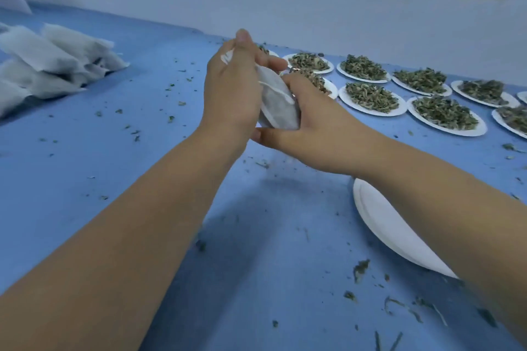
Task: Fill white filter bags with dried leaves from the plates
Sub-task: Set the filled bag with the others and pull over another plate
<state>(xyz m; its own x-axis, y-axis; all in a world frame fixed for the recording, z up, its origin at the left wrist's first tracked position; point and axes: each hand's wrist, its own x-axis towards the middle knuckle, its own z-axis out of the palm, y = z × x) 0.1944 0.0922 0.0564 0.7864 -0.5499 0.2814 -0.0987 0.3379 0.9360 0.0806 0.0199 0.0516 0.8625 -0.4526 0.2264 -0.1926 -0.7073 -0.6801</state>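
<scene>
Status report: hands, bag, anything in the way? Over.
Left hand, right hand grip one bulging filter bag. Full plates at right. Empty plate beneath right forearm.

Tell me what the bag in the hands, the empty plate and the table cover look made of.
Filter bag: thin matte white nonwoven or paper, probably; dark fill shows through. Empty plate: likely paper or foam, matte white, pressed rim. Table cover: matte blue, cloth or plastic sheet; cannot tell which.

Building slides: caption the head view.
Left hand and right hand hold a filled filter bag near plates of dried leaves.
</scene>
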